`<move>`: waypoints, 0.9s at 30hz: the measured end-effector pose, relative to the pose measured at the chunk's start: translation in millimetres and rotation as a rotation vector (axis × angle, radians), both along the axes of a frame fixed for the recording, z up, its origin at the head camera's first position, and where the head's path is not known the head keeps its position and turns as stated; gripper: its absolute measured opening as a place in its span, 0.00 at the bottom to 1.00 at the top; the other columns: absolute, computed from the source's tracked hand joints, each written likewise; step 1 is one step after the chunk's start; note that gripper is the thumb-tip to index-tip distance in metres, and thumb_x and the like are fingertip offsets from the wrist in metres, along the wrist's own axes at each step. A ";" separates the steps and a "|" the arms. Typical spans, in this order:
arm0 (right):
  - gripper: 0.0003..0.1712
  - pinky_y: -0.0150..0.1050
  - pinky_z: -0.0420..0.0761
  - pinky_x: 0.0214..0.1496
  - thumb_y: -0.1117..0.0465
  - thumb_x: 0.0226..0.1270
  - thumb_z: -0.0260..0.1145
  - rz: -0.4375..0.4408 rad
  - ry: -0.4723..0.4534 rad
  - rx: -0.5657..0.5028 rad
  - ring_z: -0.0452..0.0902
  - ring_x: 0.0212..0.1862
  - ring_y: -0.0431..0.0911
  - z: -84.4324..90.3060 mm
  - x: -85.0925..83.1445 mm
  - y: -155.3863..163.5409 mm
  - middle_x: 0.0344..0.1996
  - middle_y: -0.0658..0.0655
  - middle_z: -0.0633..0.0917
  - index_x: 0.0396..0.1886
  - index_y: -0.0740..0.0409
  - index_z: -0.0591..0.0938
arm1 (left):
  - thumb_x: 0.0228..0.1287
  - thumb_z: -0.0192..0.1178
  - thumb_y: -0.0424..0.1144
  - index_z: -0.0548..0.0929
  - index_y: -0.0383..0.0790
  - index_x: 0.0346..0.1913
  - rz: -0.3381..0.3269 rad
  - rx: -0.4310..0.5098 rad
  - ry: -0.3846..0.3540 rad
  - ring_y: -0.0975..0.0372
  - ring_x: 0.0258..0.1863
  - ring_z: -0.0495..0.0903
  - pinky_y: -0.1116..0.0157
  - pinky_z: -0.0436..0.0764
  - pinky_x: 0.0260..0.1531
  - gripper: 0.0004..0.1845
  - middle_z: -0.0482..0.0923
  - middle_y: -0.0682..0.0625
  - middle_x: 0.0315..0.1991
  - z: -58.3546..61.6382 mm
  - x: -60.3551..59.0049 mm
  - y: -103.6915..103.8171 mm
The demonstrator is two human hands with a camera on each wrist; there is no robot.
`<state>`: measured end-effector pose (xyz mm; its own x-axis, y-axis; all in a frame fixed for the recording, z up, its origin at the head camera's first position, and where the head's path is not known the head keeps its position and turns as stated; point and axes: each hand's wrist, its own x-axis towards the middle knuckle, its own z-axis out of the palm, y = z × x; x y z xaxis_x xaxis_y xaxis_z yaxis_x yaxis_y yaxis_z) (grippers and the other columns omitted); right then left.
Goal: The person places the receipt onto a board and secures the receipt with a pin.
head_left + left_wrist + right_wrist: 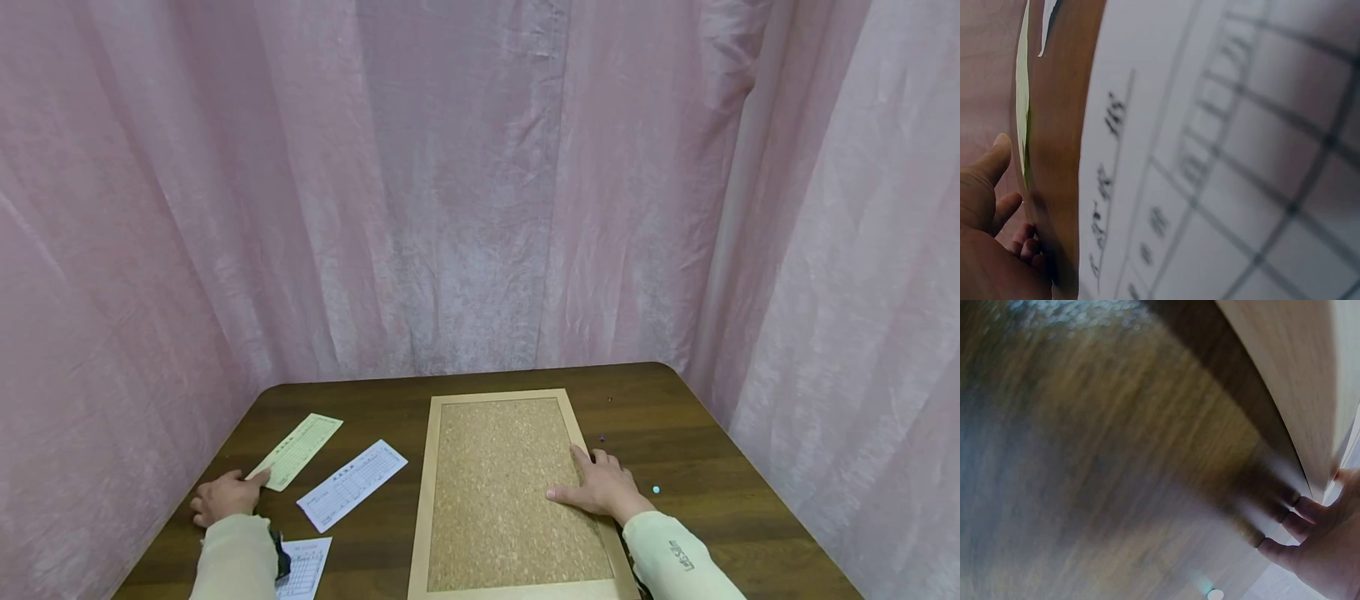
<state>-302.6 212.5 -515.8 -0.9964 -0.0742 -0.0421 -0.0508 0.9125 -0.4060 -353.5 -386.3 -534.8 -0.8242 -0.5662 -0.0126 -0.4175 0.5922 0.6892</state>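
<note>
Near the table's left edge, my left hand (228, 495) lies with its thumb at the lower end of a pale yellow printed form (296, 452). The left wrist view shows the thumb beside that form (1022, 106), with the other fingers loosely bent; whether it presses the paper is unclear. My right hand (600, 486) rests on the right side of a wood-framed cork board (510, 492). Its thumb lies over the cork. In the right wrist view, several fingertips (1279, 550) reach down to the table beside the frame (1291, 381).
A bluish-white form (352, 485) lies between the yellow one and the board. Another white form (306, 567) is partly under the left forearm. Right of the board lie a light blue round piece (656, 489), a small purple piece (602, 437) and a tiny dark one (610, 398).
</note>
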 end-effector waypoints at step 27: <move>0.61 0.72 0.61 0.60 0.24 0.52 0.66 0.002 0.011 0.006 0.59 0.66 0.73 -0.6 0.7 0.3 0.65 0.75 0.66 0.77 0.55 0.62 | 0.62 0.65 0.49 0.72 0.27 0.61 0.004 -0.063 0.002 0.25 0.61 0.52 0.35 0.56 0.54 0.33 0.53 0.17 0.57 -9.1 -6.2 -0.5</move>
<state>-301.9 212.8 -516.4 -0.9966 -0.0762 -0.0314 -0.0574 0.9148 -0.3998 -359.7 -386.9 -543.9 -0.8220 -0.5690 0.0244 -0.4186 0.6326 0.6516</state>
